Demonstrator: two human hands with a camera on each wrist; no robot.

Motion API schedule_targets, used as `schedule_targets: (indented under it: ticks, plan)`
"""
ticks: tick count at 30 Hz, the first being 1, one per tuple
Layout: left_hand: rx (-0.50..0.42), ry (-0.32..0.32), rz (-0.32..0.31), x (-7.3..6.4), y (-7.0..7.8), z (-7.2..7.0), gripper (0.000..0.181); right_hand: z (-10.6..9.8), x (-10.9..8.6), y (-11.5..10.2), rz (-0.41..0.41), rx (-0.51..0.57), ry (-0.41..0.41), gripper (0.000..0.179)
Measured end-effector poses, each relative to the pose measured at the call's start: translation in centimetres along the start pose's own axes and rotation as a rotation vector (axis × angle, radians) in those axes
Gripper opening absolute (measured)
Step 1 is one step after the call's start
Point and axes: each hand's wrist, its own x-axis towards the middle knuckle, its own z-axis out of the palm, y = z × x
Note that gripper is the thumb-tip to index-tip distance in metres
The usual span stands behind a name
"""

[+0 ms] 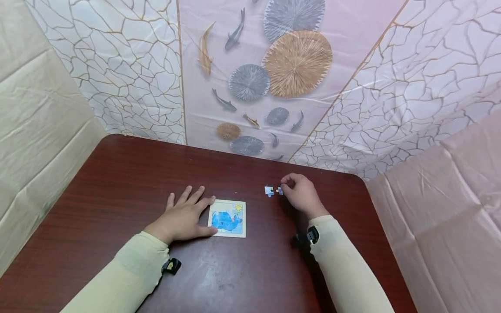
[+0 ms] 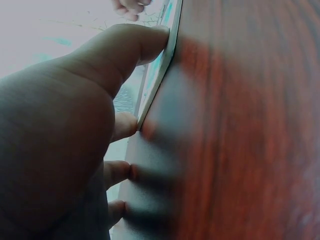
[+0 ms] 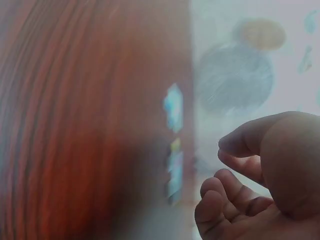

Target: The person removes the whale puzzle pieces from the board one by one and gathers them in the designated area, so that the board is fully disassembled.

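A small square puzzle board [image 1: 231,235] with a pale rim shows a blue whale and a yellow sun. My left hand [image 1: 184,219] is spread beside it, thumb and index finger resting on its left edge, the other fingers on the table. In the left wrist view the thumb lies along the thin board edge [image 2: 161,67]. Farther right, two loose puzzle pieces lie on the table: a light blue one [image 1: 268,190] and one with a yellow tab [image 3: 175,170]. Over the latter hovers my right hand [image 1: 300,193], fingers loosely bent, nothing visible between them, apart from the piece.
The dark red-brown wooden table [image 1: 219,274] ends at a patterned cloth backdrop [image 1: 250,126] behind. Pale cloth walls stand at the left [image 1: 43,108] and right [image 1: 442,195]. Black bands with small cameras sit on both wrists.
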Motion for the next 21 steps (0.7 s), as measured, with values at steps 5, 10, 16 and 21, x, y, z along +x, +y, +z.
schedule_targets:
  ticks: [5,10,16,21]
  plan:
    - [0.003,0.000,-0.003,0.1,0.0,0.0,0.101,-0.1,-1.7,-2.5,-0.117,0.073,-0.014,0.011]
    - [-0.003,0.001,-0.001,0.0,0.1,-0.1,0.101,1.2,-3.3,-4.8,-0.206,0.104,-0.106,0.010]
    - [-0.005,-0.002,-0.005,0.0,0.1,-0.1,0.101,4.1,-4.3,-6.0,-0.270,0.108,-0.216,0.012]
    - [-0.003,0.002,-0.007,0.0,0.3,0.0,0.101,5.5,-4.1,-5.9,-0.354,0.043,-0.282,0.016]
